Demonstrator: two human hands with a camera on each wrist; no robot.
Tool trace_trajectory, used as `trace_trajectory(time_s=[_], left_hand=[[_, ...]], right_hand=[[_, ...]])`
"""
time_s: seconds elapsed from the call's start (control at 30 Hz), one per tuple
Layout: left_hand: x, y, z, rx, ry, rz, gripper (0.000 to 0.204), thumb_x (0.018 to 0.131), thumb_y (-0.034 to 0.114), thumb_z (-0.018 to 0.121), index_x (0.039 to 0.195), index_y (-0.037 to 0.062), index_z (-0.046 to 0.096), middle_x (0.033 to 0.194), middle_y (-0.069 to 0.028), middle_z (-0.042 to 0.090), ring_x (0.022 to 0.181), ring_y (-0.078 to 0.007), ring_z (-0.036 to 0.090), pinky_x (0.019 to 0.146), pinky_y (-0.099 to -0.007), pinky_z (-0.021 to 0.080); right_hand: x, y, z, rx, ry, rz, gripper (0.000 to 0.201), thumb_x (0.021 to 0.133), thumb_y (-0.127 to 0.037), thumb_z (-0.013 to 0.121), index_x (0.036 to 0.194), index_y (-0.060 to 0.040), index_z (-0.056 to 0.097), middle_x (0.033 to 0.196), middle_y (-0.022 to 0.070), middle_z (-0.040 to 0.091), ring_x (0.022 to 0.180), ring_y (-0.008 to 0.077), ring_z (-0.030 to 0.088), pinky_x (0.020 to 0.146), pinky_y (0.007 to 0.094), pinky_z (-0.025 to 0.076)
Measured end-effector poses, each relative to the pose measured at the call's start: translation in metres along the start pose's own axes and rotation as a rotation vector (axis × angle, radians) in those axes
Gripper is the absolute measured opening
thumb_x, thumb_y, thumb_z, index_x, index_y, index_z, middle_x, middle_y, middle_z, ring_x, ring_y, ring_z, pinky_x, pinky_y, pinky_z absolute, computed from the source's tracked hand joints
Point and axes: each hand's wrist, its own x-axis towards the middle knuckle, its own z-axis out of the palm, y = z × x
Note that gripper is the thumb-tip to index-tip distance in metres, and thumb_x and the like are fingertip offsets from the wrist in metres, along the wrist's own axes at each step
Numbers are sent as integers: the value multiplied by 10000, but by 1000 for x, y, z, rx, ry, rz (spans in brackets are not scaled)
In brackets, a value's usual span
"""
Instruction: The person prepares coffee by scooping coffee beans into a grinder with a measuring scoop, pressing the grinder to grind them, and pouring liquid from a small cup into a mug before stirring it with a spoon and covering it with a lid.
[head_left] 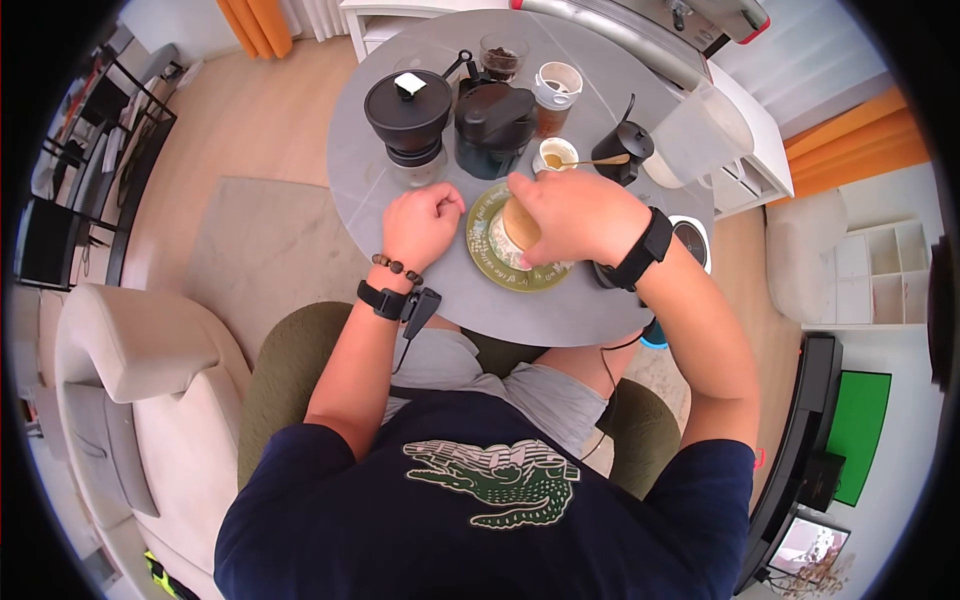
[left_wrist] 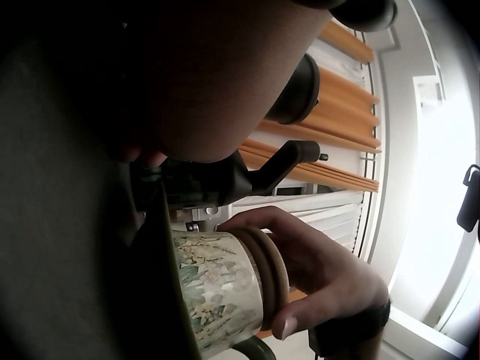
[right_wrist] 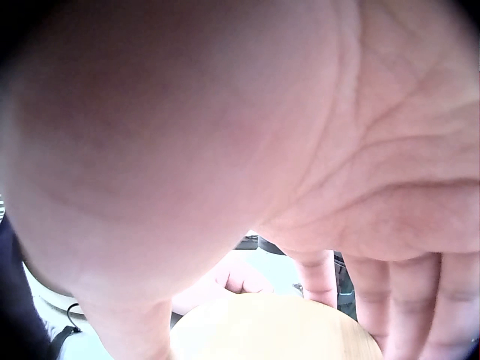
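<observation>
My right hand (head_left: pixel 585 215) grips the round wooden lid (head_left: pixel 518 222) of a floral mug (head_left: pixel 503 248), with thumb and fingers spread round its edge. The left wrist view shows this lid (left_wrist: pixel 274 266) at the mouth of the mug (left_wrist: pixel 217 289), thumb on one side and fingers on the other. Beneath the mug lies a green plate (head_left: pixel 520 283) with pale lettering round its rim. Seen from the right wrist, the pale lid (right_wrist: pixel 274 330) sits below the palm. My left hand (head_left: pixel 422 222) rests on the grey table left of the plate, fingers loosely curled, holding nothing.
Behind the hands stand a black-topped grinder (head_left: pixel 408 105), a dark lidded jug (head_left: pixel 495 125), a glass of dark contents (head_left: pixel 502 60) and a tall cup (head_left: pixel 556 90). A small white cup (head_left: pixel 548 158) with a spoon, a black pot (head_left: pixel 622 150) and a clear container (head_left: pixel 700 140) are farther right.
</observation>
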Motion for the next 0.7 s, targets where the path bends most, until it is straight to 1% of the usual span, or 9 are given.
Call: trace_trajectory(time_s=[0.13, 0.2, 0.33, 0.4, 0.47, 0.63, 0.7], left_hand=[[1, -3, 2, 32, -9, 12, 184, 937, 139, 640, 942, 121, 822, 782, -68, 796, 733, -309, 762, 680, -434, 564], [1, -5, 2, 66, -22, -26, 191, 942, 139, 637, 946, 132, 828, 781, -53, 802, 721, -288, 765, 675, -418, 568], [1, -8, 4, 67, -24, -4, 193, 949, 146, 638, 952, 139, 831, 776, -45, 801, 713, -261, 769, 666, -401, 567], [1, -7, 4, 48, -32, -27, 186, 953, 145, 643, 957, 131, 828, 773, -43, 799, 712, -245, 770, 666, -393, 568], [1, -8, 5, 45, -30, -15, 184, 953, 141, 644, 956, 127, 827, 774, -43, 799, 710, -243, 769, 666, -392, 568], [1, -7, 4, 38, -31, 5, 175, 953, 131, 649, 959, 113, 823, 782, -51, 799, 710, -239, 767, 668, -392, 570], [1, -7, 4, -22, -34, -8, 160, 960, 103, 652, 950, 73, 809, 768, -59, 793, 688, -197, 747, 656, -360, 557]], right_hand=[[-1, 2, 5, 2, 35, -13, 830, 778, -422, 963, 1398, 12, 623, 1077, 241, 782, 1054, 440, 782, 929, 516, 634], [0, 3, 8, 6, 69, -14, 840, 777, -421, 964, 1412, 11, 624, 1073, 238, 787, 1049, 438, 784, 926, 514, 636], [0, 4, 7, -4, 57, -9, 838, 775, -420, 965, 1416, 8, 635, 1066, 222, 791, 1035, 430, 791, 910, 514, 643], [0, 4, 6, -3, 58, -1, 830, 774, -421, 966, 1407, 6, 641, 1064, 217, 790, 1033, 427, 792, 903, 516, 645], [0, 3, 6, 6, 19, 16, 835, 764, -434, 975, 1397, 2, 650, 1066, 210, 793, 1031, 426, 794, 893, 518, 650], [0, 6, 9, -7, 47, 7, 840, 751, -452, 985, 1384, -4, 662, 1077, 209, 797, 1034, 420, 797, 894, 520, 650], [-1, 6, 10, -12, 59, 6, 839, 749, -456, 987, 1380, -6, 666, 1082, 209, 798, 1035, 417, 798, 896, 520, 649]])
